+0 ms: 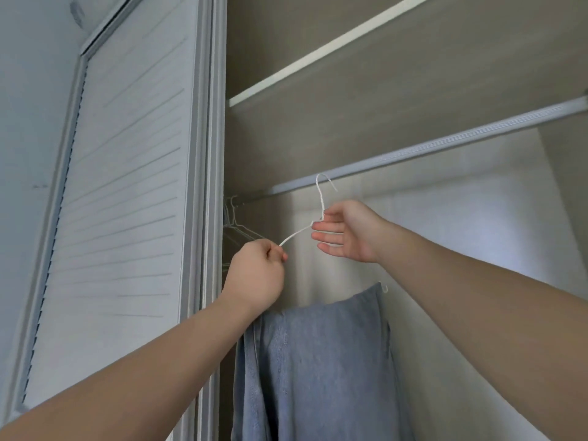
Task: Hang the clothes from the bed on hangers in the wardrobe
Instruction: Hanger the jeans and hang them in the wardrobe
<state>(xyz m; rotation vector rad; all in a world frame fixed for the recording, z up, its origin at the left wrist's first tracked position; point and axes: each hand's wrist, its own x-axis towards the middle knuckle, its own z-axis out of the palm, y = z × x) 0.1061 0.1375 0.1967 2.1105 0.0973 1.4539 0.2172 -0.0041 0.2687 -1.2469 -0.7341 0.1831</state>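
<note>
A white wire hanger [320, 198] carries blue jeans [318, 370] folded over its lower bar, inside the open wardrobe. My left hand [257, 275] is closed on the hanger's left shoulder wire. My right hand [346, 230] pinches the hanger's neck between thumb and fingers, the other fingers spread. The hook sits just below and in front of the grey wardrobe rail [429, 149]; I cannot tell whether it touches the rail. The hanger's right shoulder is hidden behind my right hand.
Several bare wire hangers [235, 230] hang on the rail at its far left end. A white louvred sliding door [127, 186] stands left of the opening. A shelf [318, 55] runs above the rail. The rail to the right is bare.
</note>
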